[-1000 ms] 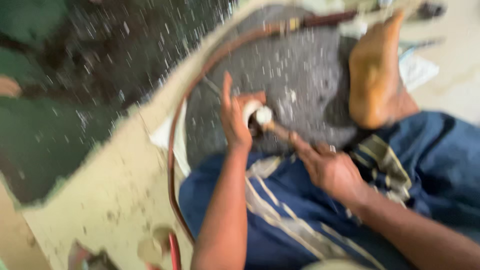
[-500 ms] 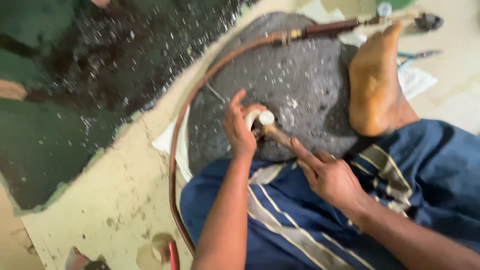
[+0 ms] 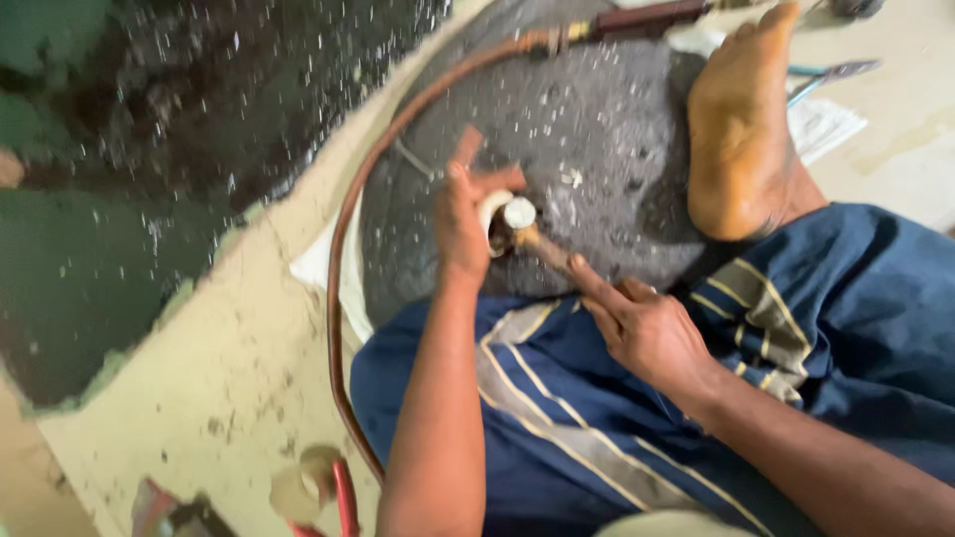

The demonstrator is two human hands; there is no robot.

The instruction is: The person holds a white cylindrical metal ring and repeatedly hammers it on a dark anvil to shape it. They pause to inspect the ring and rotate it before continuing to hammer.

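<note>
On the dark round slab (image 3: 597, 189), your left hand (image 3: 466, 224) pinches a small white ring (image 3: 492, 211) between thumb and fingers. Your right hand (image 3: 647, 333) is closed around a wooden-handled tool (image 3: 545, 247), its white tip touching the ring. Your bare foot (image 3: 741, 129) rests just beside; a reddish hose (image 3: 343, 259) curves around the slab.

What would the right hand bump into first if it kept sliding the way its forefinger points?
Probably the small white round piece at the tip of the wooden-handled tool that the right hand grips. The left hand is just beyond it, though blur leaves depth uncertain.
</note>
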